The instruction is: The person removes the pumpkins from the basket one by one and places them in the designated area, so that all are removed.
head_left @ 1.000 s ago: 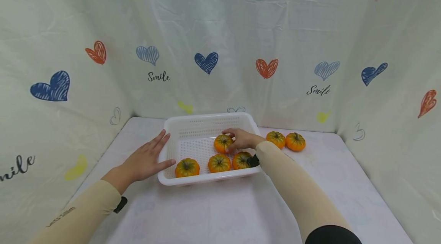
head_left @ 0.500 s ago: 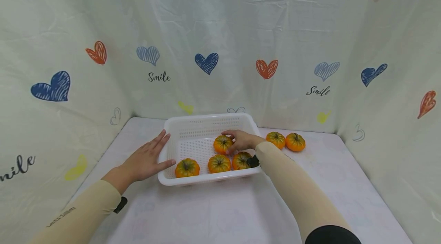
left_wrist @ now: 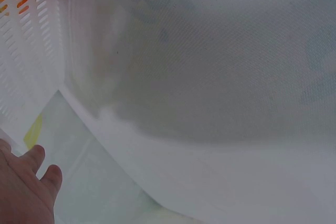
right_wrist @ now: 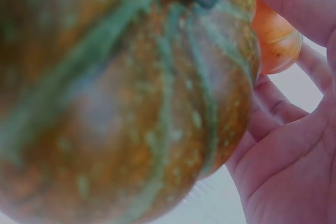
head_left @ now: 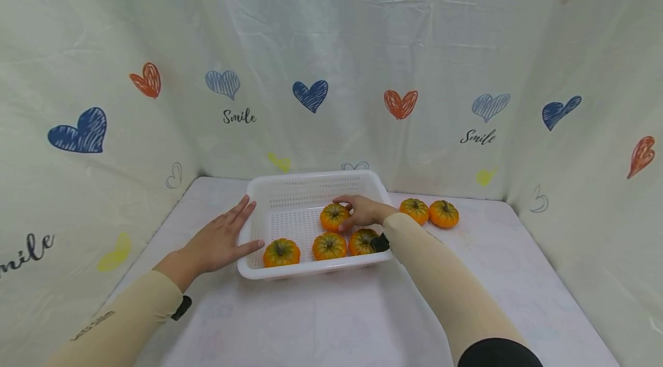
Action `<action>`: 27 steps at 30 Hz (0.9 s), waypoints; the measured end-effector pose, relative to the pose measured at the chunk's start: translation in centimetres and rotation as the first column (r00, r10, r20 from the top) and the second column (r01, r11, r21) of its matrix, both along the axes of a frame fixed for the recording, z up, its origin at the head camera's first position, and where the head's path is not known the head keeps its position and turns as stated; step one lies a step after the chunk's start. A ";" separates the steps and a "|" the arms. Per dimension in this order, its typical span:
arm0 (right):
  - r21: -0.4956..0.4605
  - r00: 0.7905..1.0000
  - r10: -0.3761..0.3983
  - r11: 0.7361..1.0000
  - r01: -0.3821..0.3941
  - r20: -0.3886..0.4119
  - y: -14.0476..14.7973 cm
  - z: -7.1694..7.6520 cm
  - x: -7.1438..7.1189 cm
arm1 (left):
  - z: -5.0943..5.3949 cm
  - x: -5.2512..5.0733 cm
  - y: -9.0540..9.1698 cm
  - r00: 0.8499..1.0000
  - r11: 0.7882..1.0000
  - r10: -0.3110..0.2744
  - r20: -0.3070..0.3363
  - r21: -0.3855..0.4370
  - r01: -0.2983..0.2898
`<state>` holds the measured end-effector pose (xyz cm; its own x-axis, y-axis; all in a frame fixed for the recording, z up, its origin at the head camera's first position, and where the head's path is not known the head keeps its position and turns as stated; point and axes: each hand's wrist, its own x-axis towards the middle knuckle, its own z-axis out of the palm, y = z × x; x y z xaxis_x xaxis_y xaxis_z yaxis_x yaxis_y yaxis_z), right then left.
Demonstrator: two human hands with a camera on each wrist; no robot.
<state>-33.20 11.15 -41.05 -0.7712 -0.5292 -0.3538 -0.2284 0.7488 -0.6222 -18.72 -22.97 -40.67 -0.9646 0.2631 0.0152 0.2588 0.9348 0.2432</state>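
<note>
A white perforated plastic basket (head_left: 311,269) sits on the table, tilted slightly to my view. My left hand (head_left: 214,240) rests at its left rim, fingers straight and thumb reaching over the near corner. Inside the basket my right hand (head_left: 366,210) holds a small orange-and-green pumpkin (head_left: 332,217) between thumb and fingers. Three more lie along the front wall: a left pumpkin (head_left: 281,252), a middle pumpkin (head_left: 329,246) and a right pumpkin (head_left: 361,241), partly covered by the wrist. In the right wrist view, a close pumpkin (right_wrist: 131,103) fills much of the picture, with the held one behind.
Two loose pumpkins, one nearer (head_left: 414,210) and one farther right (head_left: 444,214), stand on the white table (head_left: 331,321) beyond the right forearm. A curtain (head_left: 357,45) printed with hearts closes off the back and both sides.
The pumpkin in my right hand has shifted very slightly left. Both hands and the basket otherwise stay where they were.
</note>
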 end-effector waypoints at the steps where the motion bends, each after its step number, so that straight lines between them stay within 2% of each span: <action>1: 0.001 1.000 0.001 1.000 -0.001 -0.002 0.0 0.0 0.0 | 0.0 0.0 0.0 1.000 1.000 0.000 0.001 -0.002 0.000; 17: -0.026 0.998 0.002 1.000 -0.004 -0.059 0.1 0.1 -0.2 | -0.2 -0.1 0.0 1.000 1.000 -0.003 -0.014 0.019 0.003; 27: -0.112 0.997 0.001 0.994 -0.009 -0.075 0.1 0.9 0.0 | -0.5 -0.2 -0.1 1.000 0.999 -0.013 -0.018 0.029 0.013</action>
